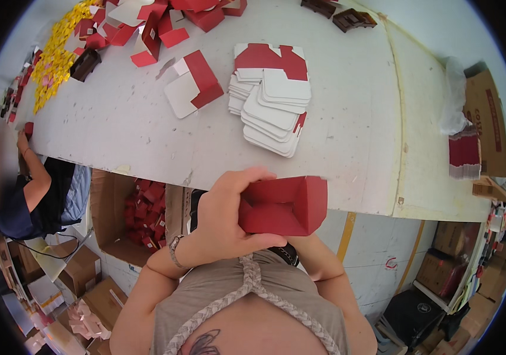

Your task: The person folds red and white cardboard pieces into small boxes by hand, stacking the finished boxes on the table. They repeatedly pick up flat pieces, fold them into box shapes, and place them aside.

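Observation:
Close in front of me, past the near edge of the table, is a red folded paperboard box [317,204], tilted so I look into its hollow inside. My left hand [220,207] grips its left end, thumb along the lower edge and fingers over the upper edge. Most of my right hand [304,244] is hidden beneath the box, so its fingers do not show. Beyond the box lies a fanned stack of flat red-and-white carton blanks [274,112] on the table. To its left rests a single partly folded red-and-white carton [197,84].
Red boxes [173,29] heap at the far left beside yellow wrapped pieces [57,50]. Dark brown pieces [353,21] lie along the far edge. Below the table, a cardboard carton [108,219] holds small red boxes. A co-worker [16,183] is at the left.

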`<action>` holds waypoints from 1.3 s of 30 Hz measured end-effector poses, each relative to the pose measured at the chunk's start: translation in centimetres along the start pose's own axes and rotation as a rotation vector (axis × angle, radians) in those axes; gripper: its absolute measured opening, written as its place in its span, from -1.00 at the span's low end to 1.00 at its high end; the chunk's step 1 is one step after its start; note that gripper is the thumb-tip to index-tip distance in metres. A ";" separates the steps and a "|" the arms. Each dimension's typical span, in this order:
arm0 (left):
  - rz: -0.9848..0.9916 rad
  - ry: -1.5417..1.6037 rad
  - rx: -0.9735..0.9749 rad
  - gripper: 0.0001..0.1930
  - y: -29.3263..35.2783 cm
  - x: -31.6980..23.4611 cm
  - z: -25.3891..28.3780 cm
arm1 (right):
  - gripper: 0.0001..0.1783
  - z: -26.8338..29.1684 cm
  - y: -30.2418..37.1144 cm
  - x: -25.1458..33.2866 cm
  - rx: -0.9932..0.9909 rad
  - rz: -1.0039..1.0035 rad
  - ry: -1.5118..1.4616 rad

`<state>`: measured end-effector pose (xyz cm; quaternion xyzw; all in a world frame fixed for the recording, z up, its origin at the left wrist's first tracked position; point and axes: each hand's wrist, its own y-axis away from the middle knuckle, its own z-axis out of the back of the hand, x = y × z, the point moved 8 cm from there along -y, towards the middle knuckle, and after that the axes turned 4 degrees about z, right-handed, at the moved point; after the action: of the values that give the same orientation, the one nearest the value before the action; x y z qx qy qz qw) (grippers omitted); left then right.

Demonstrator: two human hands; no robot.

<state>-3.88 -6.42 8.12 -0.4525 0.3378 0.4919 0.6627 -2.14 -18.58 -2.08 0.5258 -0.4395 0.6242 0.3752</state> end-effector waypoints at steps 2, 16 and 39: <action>-0.034 -0.154 0.027 -0.11 0.0 -0.6 0.0 | -0.68 0.8 -0.4 1.4 -0.093 0.052 -0.105; 0.120 -0.436 0.066 -0.19 -1.0 0.4 0.1 | -0.43 -0.5 -3.5 4.2 0.040 0.076 -0.098; 0.376 0.763 -0.287 -0.48 -6.2 8.4 3.2 | -0.52 8.2 -8.5 1.8 -0.098 -0.188 -0.015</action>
<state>4.48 -1.19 3.39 -0.6197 0.5626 0.4437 0.3203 8.13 -23.49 1.51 0.5503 -0.4210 0.5599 0.4543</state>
